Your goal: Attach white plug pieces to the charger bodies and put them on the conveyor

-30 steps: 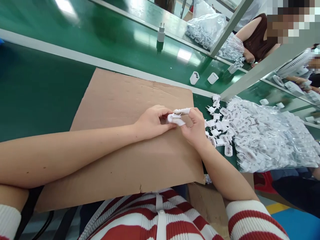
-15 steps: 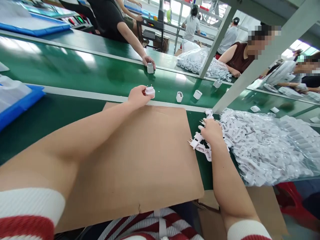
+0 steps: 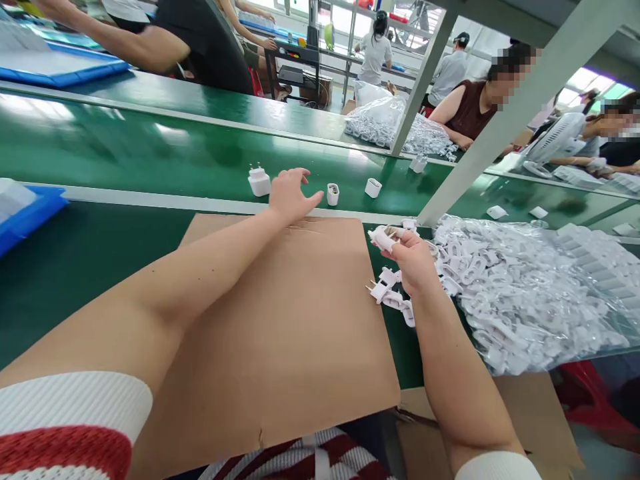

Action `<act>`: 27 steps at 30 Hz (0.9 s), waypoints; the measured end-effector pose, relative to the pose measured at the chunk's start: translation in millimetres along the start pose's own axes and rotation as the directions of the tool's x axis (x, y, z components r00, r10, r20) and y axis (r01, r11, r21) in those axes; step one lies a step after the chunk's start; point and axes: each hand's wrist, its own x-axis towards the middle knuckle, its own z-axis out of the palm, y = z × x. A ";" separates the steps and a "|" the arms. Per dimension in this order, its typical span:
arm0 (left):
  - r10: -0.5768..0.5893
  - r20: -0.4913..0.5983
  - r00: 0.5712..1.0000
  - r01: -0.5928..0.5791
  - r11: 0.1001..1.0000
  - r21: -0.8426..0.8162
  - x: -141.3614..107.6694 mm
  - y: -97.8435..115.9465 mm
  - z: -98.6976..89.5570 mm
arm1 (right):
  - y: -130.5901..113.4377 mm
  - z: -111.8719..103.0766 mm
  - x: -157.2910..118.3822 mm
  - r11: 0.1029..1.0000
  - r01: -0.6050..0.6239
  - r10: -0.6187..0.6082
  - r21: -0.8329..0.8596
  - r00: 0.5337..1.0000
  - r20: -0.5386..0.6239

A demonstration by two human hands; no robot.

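My left hand (image 3: 295, 195) is over the near edge of the green conveyor belt, fingers spread and holding nothing. To its left a white two-pin charger (image 3: 259, 181) stands on the belt, pins up. Just right of the hand stands a white charger housing (image 3: 333, 194) with an open top, and farther right lies another white housing (image 3: 373, 187). My right hand (image 3: 413, 257) pinches a white plug cover (image 3: 384, 238) above the green table. Below that hand, several loose white plug covers (image 3: 387, 288), some with metal pins, lie by the cardboard's right edge.
A flat cardboard sheet (image 3: 285, 333) lies before me. At right sits a clear bag (image 3: 530, 300) full of white plug parts. A slanted metal post (image 3: 505, 127) rises beside it. A blue tray (image 3: 35, 213) is at left. Co-workers sit across the belt.
My left hand has let go of the charger, which now stands farther left on the belt. My right hand has lifted a plug cover from the pile. The co-worker's hand across has withdrawn left.
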 end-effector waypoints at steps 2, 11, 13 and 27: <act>-0.028 0.117 0.993 0.031 0.999 -0.023 7.0 19.4 21.0 | -4.0 4.0 -3.9 0.984 -0.137 0.129 0.113 0.989 0.073; -0.067 0.225 0.972 0.098 0.986 -0.133 1.7 51.3 32.5 | -9.2 3.9 -8.4 0.950 -0.244 0.206 0.194 0.959 0.195; 0.082 0.271 0.959 -0.004 0.961 -0.277 -30.8 51.1 10.4 | -9.4 6.6 -10.0 0.980 -0.142 0.120 0.137 0.980 0.156; 0.390 0.414 0.822 -0.038 0.764 -0.645 -163.9 37.5 -45.7 | -7.8 31.7 -55.1 0.489 0.717 -0.457 -0.497 0.696 0.554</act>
